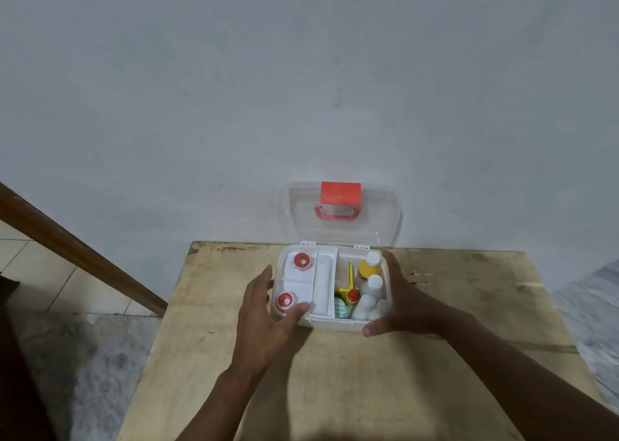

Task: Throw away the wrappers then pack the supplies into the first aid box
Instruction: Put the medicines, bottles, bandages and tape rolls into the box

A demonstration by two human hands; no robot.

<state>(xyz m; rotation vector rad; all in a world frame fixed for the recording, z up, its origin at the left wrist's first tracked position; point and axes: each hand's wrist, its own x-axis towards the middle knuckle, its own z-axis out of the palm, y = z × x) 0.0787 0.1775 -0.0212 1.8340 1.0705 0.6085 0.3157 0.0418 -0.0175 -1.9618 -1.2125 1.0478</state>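
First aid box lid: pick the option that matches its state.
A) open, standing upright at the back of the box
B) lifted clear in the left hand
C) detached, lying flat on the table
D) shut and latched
A: the clear lid stands upright against the wall, joined at the rear edge of the first aid box, its red latch at the top and the compartments exposed.

The white plastic first aid box (331, 323) in front of me has a clear lid (378, 213) with a red latch (340, 192) and a red handle (336, 216). Inside I see two red-ringed white tape rolls (301, 260), a yellow bottle with a white cap (369, 268), a plain white bottle (374, 285) and white cotton balls (366, 305). The pale tan wooden table (368, 380) is mottled with dark stains.
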